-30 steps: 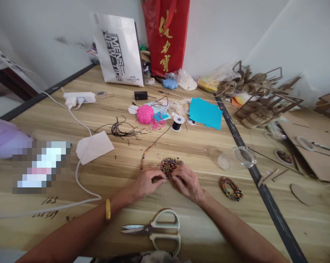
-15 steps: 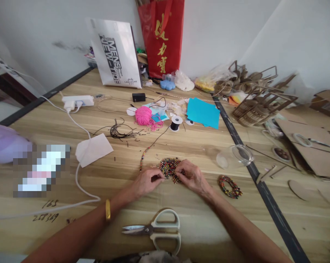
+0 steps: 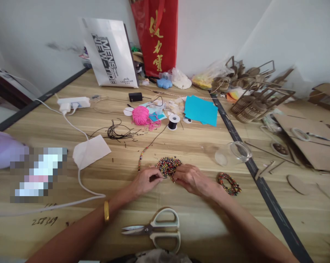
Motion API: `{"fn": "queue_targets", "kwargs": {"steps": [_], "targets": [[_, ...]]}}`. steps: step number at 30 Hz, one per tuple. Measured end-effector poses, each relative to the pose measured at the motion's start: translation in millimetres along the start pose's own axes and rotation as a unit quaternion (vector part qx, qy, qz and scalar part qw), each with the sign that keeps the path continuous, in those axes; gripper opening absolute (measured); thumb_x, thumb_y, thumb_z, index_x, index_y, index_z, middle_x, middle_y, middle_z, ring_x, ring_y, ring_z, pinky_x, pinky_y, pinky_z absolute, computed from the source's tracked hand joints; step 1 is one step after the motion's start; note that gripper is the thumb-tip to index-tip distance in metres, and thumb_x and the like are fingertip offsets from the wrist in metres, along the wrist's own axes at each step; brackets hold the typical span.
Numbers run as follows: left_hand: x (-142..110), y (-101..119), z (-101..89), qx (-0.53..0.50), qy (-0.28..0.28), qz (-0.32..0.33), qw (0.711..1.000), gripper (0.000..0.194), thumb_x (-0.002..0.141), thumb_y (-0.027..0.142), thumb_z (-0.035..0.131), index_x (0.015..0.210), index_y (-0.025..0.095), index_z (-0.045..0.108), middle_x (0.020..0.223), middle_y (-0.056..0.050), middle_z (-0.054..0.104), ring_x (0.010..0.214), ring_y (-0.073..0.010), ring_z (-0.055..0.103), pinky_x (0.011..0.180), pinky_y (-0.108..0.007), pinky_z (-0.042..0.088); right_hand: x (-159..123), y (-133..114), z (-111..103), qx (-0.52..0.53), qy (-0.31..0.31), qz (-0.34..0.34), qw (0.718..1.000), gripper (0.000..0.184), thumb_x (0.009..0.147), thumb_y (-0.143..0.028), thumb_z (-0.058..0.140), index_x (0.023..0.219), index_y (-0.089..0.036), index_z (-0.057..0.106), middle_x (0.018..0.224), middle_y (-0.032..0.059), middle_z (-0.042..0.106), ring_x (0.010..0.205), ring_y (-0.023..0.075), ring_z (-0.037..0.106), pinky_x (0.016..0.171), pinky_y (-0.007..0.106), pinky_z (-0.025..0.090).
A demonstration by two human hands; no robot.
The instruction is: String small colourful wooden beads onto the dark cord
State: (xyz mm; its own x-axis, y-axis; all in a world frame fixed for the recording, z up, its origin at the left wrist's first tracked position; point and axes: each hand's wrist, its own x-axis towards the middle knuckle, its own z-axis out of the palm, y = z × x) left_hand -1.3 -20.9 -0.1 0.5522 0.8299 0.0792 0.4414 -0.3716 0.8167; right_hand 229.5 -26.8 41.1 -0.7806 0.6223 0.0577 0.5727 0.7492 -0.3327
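A heap of multicoloured beads [image 3: 169, 165] is gathered on the wood-grained tabletop [image 3: 200, 228], and clock directions are reckoned from it, with 12 o'clock facing the wall. The left hand [image 3: 146, 180] is placed at 8 o'clock, its thumb and forefinger pressed together, and a dark tip of black cord [image 3: 159, 136] appears to be pinched between them. The right hand [image 3: 189, 179] is held at 4 o'clock, fingers curled and drawn together at the heap's edge; whether a bead is gripped there cannot be told. The cord is led from a white-flanged spool [image 3: 174, 122] at 12 o'clock down to the left hand, and its lower stretch is strung with beads. A finished-looking beaded coil [image 3: 229, 183] is laid just past 3 o'clock, just beside the right forearm, and a clear jar [image 3: 233, 152] is tipped on its side between 2 and 3. Scissors [image 3: 155, 229] are set at 6 o'clock, blades pointed toward 9. Pink yarn [image 3: 140, 115] is seen at 11 o'clock, blue sheets [image 3: 201, 110] at 1, and a tangle of black strands [image 3: 118, 131] at 10.
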Motion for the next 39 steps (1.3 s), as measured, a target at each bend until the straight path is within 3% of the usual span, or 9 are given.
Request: {"fn": "queue_targets", "kwargs": {"steps": [8, 20, 39], "targets": [[-1, -2, 2.2, -0.002, 0.003, 0.012, 1.0, 0.008, 0.079, 0.013, 0.058, 0.073, 0.015, 0.064, 0.071, -0.002, 0.066, 0.068, -0.0132, 0.057, 0.066, -0.024, 0.044, -1, -3, 6, -0.076, -0.02, 0.015, 0.997, 0.01, 0.087, -0.015, 0.056, 0.078, -0.016, 0.057, 0.08, 0.0038, 0.061, 0.075, 0.0156, 0.054, 0.068, 0.028, 0.035], [-2, -3, 3.4, 0.006, 0.024, 0.044, 0.999, 0.008, 0.078, 0.011, 0.059, 0.073, 0.015, 0.064, 0.071, -0.003, 0.066, 0.068, -0.0141, 0.059, 0.067, -0.024, 0.044, 7, -7, 15, -0.03, 0.043, 0.011, 0.999, 0.013, 0.092, -0.016, 0.051, 0.081, -0.016, 0.059, 0.08, 0.0037, 0.061, 0.074, 0.0148, 0.054, 0.069, 0.028, 0.037], [-3, -2, 1.8, -0.013, 0.013, 0.033, 0.999, 0.009, 0.079, 0.013, 0.058, 0.074, 0.016, 0.065, 0.071, -0.002, 0.066, 0.068, -0.0137, 0.058, 0.066, -0.024, 0.044, 7, -4, 14, -0.035, 0.043, 0.018, 0.998, 0.021, 0.095, -0.015, 0.044, 0.08, -0.015, 0.059, 0.078, 0.0044, 0.059, 0.076, 0.0157, 0.052, 0.07, 0.029, 0.038]]}}
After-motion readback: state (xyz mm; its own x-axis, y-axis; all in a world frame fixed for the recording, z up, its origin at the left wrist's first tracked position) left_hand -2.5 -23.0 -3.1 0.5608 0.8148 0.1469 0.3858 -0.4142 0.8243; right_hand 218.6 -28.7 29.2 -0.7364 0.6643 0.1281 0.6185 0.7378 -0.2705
